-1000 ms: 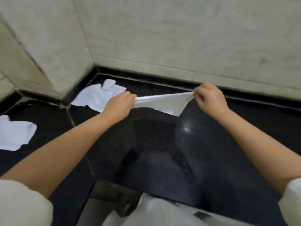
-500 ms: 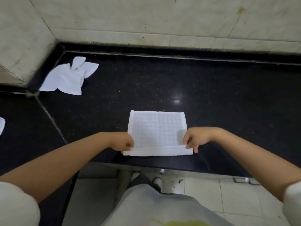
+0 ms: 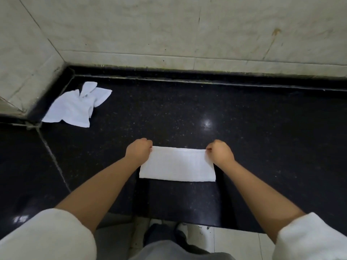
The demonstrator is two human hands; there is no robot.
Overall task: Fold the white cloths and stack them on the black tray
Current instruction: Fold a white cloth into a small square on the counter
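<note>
A white cloth lies folded in half as a flat rectangle on the black stone counter, near its front edge. My left hand pinches the cloth's far left corner. My right hand pinches its far right corner. Both hands have curled fingers and sit at the fold's far edge. A second white cloth lies crumpled at the back left of the counter, near the wall corner. No black tray shows in this view.
A pale tiled wall runs along the back, and a wall corner juts in at the left. The counter's front edge drops to a light tiled floor, where my legs and a shoe show.
The cloth went from stretched in the air to spread flat. Both hands then carried its near edge over to the far edge, halving it.
</note>
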